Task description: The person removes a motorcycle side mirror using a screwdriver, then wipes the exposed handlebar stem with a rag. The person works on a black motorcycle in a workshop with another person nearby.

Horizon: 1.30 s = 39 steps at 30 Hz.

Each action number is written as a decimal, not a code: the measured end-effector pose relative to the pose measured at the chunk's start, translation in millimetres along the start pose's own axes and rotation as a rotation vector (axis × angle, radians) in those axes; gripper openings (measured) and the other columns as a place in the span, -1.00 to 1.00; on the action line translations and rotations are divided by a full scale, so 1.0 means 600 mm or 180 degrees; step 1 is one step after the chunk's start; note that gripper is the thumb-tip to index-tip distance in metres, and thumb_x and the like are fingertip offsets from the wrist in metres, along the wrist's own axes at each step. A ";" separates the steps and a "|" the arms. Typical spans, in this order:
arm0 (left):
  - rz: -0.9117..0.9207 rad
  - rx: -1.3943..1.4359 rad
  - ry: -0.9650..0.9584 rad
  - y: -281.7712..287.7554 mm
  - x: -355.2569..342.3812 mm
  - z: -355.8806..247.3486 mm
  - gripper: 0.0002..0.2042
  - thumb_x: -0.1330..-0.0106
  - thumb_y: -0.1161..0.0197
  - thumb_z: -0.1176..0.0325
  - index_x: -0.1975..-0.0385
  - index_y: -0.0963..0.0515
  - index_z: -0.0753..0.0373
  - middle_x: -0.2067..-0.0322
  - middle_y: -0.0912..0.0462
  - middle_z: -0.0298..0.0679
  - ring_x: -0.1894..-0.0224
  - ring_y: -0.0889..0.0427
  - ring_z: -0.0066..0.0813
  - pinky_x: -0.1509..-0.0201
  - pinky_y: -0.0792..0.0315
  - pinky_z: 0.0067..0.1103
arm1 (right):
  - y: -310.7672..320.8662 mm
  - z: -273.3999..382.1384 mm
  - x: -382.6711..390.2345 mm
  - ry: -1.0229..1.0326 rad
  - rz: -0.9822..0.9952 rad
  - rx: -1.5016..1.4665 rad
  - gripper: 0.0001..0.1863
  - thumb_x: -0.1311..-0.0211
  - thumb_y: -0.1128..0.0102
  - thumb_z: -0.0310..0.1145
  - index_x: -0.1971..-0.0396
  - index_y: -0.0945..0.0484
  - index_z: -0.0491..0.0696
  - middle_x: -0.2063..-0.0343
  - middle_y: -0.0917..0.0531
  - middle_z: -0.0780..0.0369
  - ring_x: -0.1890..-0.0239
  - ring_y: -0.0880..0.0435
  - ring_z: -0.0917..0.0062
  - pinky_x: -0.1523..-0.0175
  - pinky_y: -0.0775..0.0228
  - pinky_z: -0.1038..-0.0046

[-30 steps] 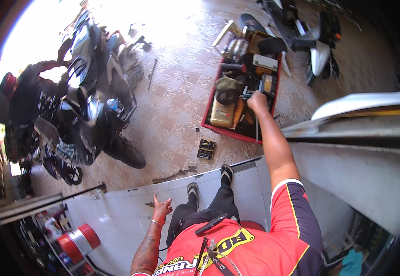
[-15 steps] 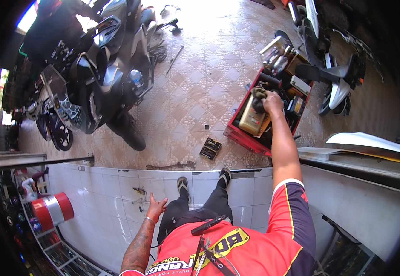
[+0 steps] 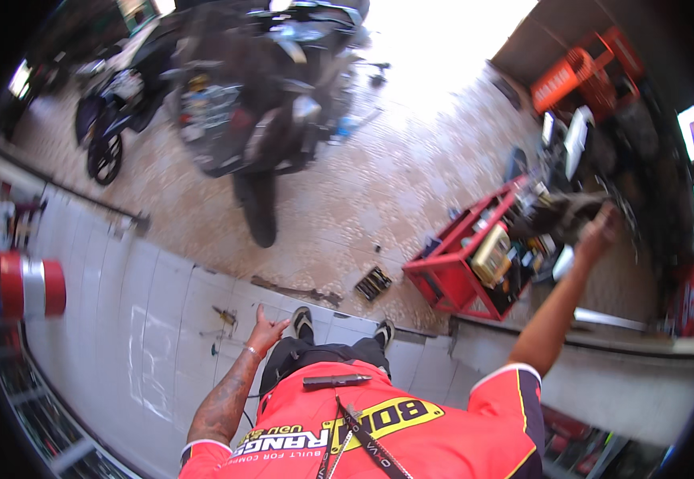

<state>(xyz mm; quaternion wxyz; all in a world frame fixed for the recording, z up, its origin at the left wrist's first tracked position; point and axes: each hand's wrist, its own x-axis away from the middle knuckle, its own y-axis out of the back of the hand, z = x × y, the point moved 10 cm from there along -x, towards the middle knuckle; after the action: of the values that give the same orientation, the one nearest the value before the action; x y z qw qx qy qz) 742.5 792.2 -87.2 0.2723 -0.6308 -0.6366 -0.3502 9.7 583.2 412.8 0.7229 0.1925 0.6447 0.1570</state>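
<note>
My right hand [image 3: 600, 231] reaches out over the far end of a red tool tray [image 3: 442, 275] packed with tools and a yellow container [image 3: 490, 254]. Its fingers curl against a dark brownish bundle [image 3: 562, 214]; the blur hides whether they grip it. My left hand [image 3: 267, 329] hangs by my side over the white tiled step [image 3: 163, 319], fingers spread and holding nothing. My feet in sandals [image 3: 302, 322] stand at the step's edge.
A small black case of bits [image 3: 372, 282] lies on the patterned floor in front of my feet. Parked motorcycles [image 3: 259, 104] fill the far left and middle. A red-and-white cylinder [image 3: 31, 285] stands at the left and an orange crate [image 3: 582, 76] at the far right.
My head has turned, so the tray has slid right in view. My right hand has risen from among the tray's contents to its far end. The left hand stays open by my side.
</note>
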 end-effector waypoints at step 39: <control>-0.2545 -0.0462 -0.2278 1.118 -0.168 -0.637 -0.40 -0.34 -0.32 0.28 -0.33 -0.25 0.23 -0.18 -0.47 -0.14 -0.24 -0.49 -0.30 -0.30 -0.38 -0.36 | -0.497 2.121 0.188 0.0724 0.5132 -0.7300 -0.60 -0.16 -0.12 -0.65 -0.03 -0.62 -0.19 0.10 -0.71 0.15 -0.03 -0.65 0.47 -0.09 -0.48 0.42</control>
<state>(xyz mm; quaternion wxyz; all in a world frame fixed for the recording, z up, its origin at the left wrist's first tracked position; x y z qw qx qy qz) 1378.8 401.1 133.7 -0.1603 -0.4364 -0.8542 -0.2329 1280.2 279.1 291.5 0.1331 -0.1979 -0.0719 0.9685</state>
